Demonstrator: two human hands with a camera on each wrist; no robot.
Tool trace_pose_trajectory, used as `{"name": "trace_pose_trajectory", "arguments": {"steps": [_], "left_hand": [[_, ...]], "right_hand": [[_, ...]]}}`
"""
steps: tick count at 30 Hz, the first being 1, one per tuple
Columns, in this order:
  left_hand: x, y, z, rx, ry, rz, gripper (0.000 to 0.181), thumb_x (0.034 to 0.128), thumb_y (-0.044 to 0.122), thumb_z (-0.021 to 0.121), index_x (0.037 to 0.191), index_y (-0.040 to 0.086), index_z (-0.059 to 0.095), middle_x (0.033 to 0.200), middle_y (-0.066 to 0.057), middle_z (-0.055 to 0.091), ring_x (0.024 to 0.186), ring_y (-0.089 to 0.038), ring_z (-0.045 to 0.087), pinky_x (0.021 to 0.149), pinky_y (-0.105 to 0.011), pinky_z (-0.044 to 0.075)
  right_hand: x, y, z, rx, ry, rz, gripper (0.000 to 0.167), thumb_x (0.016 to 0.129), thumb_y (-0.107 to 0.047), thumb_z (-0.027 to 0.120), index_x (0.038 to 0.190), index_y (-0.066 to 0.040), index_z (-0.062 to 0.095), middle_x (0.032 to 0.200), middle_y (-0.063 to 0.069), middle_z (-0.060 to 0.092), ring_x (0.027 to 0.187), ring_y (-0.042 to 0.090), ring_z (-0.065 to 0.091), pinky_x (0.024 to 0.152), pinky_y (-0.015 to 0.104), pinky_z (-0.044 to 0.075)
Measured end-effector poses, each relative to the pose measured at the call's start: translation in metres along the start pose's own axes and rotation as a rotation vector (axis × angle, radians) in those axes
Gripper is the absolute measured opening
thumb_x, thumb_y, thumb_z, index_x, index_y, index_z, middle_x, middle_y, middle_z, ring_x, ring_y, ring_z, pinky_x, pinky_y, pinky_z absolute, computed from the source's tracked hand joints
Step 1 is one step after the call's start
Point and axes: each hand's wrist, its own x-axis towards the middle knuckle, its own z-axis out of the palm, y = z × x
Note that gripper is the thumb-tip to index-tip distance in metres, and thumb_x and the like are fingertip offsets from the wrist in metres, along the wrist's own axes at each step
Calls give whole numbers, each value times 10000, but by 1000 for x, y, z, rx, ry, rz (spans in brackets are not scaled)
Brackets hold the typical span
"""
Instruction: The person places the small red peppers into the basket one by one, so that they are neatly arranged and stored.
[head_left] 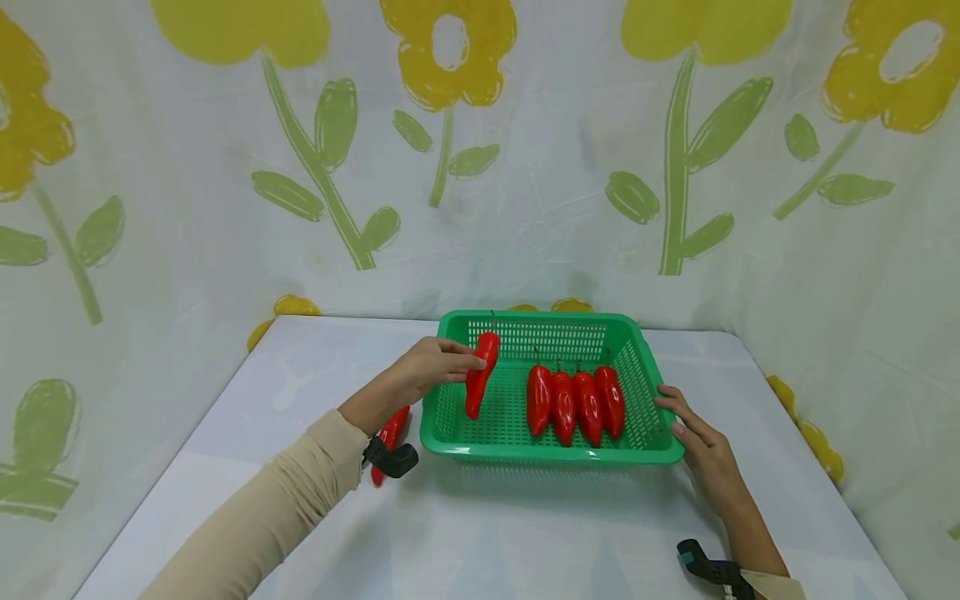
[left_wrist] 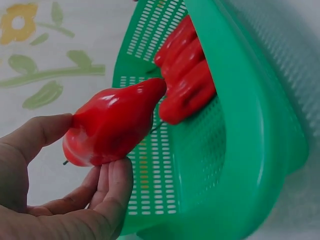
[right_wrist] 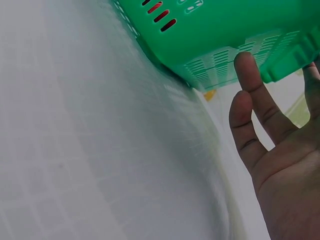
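My left hand (head_left: 438,367) pinches a red pepper (head_left: 482,375) between thumb and fingers, above the left part of a green plastic basket (head_left: 551,453). In the left wrist view the held pepper (left_wrist: 112,125) is plump and glossy, its narrow end pointing towards the basket. Several more red peppers (head_left: 576,404) lie side by side inside the basket, towards its right. My right hand (head_left: 705,450) holds the basket's right rim near the front corner. Two of its fingers (right_wrist: 250,75) show outside the basket wall in the right wrist view; the rest are partly out of frame.
Another red pepper (head_left: 393,429) lies on the white table (head_left: 480,542) left of the basket, partly hidden by the left wrist. A white flower-patterned cloth (head_left: 525,225) hangs behind and at both sides. Each wrist wears a black camera strap.
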Motion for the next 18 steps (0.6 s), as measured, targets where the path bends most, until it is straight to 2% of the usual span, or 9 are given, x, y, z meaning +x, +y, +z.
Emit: {"name": "trace_pose_trajectory", "arguments": {"steps": [9, 18], "left_hand": [[16, 0, 16, -1, 18, -28, 491, 880, 175, 778, 1259, -61, 573, 1182, -149, 653, 1031, -248, 659, 918, -323, 557], [38, 7, 33, 44, -12, -59, 399, 853, 128, 782, 1151, -71, 607, 1060, -134, 690, 942, -222, 675, 963, -390, 536]], "right_hand": [[1, -2, 1, 7, 1, 7, 389, 1073, -29, 374, 1435, 97, 441, 1611, 60, 286, 1496, 89, 170, 1062, 116, 343], [2, -1, 0, 10, 0, 1, 388, 1072, -22, 369, 1432, 105, 437, 1606, 51, 293, 1490, 84, 182, 1061, 115, 344]]}}
